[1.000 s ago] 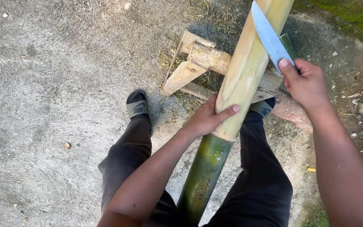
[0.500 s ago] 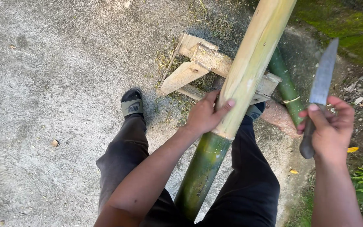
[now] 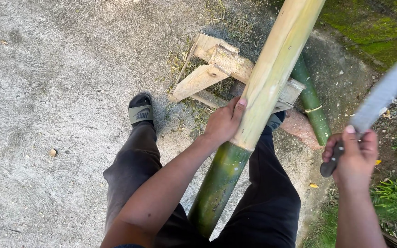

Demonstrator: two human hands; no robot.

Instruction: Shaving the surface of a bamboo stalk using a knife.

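A long bamboo pole (image 3: 272, 78) slants between my legs; its upper part is peeled pale yellow, its lower part still green. My left hand (image 3: 224, 121) grips the pole where peeled meets green. My right hand (image 3: 354, 154) is off to the right of the pole, closed round the dark handle of a large knife (image 3: 382, 94). The blade points up and to the right and is blurred. It is clear of the pole.
The pole leans on a rough wooden stand (image 3: 221, 71) on the concrete ground (image 3: 60, 92). A shorter green bamboo piece (image 3: 311, 103) lies beside the stand. My left foot wears a dark slide sandal (image 3: 141, 110). Mossy ground and grass lie at the right.
My right hand has swung the knife away from the peeled pole, down and out to the right. My left hand keeps its grip on the pole.
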